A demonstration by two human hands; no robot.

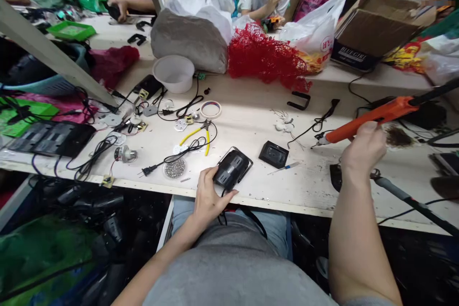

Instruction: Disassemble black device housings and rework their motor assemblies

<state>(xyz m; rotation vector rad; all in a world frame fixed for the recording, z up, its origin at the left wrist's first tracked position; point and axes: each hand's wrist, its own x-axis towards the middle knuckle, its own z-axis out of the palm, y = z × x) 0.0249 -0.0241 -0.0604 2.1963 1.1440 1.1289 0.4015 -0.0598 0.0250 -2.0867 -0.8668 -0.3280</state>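
Observation:
My left hand (211, 195) grips a black plastic housing (233, 169) with slots in its face and a thin bracket around it, close to the bench's front edge. A black cord hangs below it. In my right hand (364, 150) is an orange electric screwdriver (369, 120), its tip pointing left and down over the bench. A black open casing (273, 154) lies between the hands, with a small blue-handled screwdriver (287, 167) beside it. Left of the housing sit a round dish of screws (175, 167) and yellow-handled pliers (207, 138).
A tape roll (211, 110), a white tub (174, 72) and red netting (265, 55) stand farther back. Corded parts and lamp pieces (125, 154) crowd the left. A soldering iron (398, 193) lies at right. Co-workers sit across the bench; a cardboard box (380, 24) is back right.

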